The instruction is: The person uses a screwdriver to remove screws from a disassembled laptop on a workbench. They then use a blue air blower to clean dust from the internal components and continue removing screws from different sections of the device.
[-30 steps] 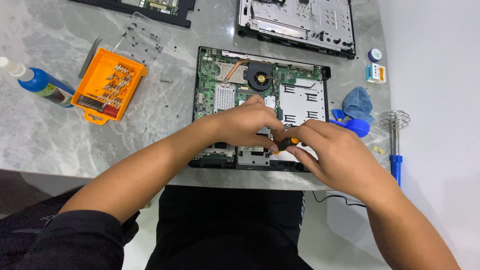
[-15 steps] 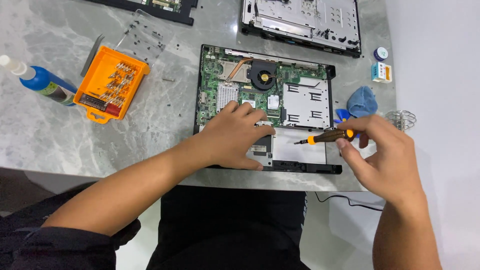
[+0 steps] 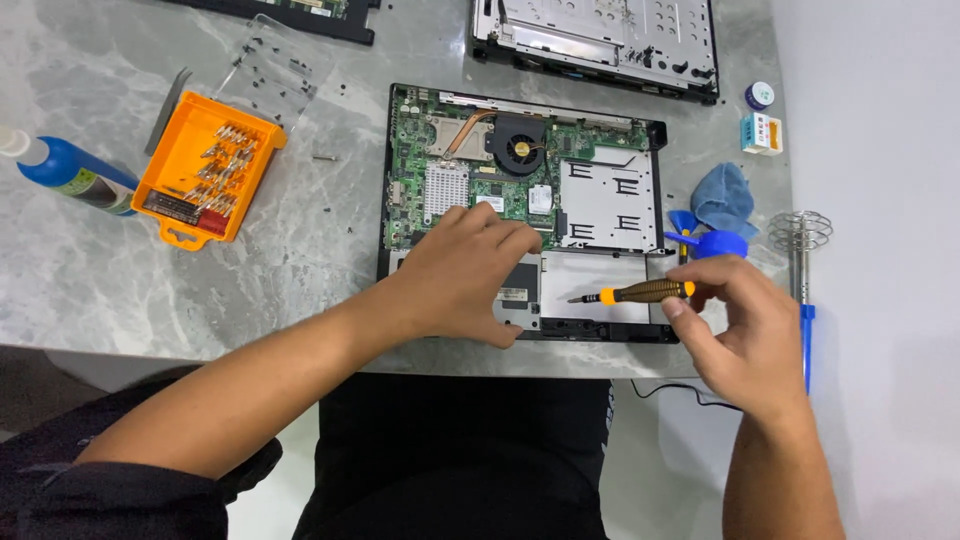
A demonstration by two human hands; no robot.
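An opened laptop base (image 3: pixel 600 200) lies on the grey marble table, its green circuit board, copper heat pipe and round fan (image 3: pixel 517 145) exposed. My left hand (image 3: pixel 465 275) rests flat on the lower left part of the base, fingers spread over a dark component. My right hand (image 3: pixel 740 320) hovers at the base's right front corner and pinches a small screwdriver (image 3: pixel 640 292) with a brown and orange handle, its tip pointing left over the bare metal bay.
An orange bit case (image 3: pixel 205 165) and a blue bottle (image 3: pixel 70 172) lie at the left, with several loose screws near a clear lid (image 3: pixel 270 70). A blue cloth (image 3: pixel 725 197), small pots, a blue brush and a metal whisk-like stand (image 3: pixel 800 235) sit at the right edge. Other laptop shells lie behind.
My right hand drew away from the laptop's middle to the right front corner with the screwdriver. My left hand flattened and stayed on the base.
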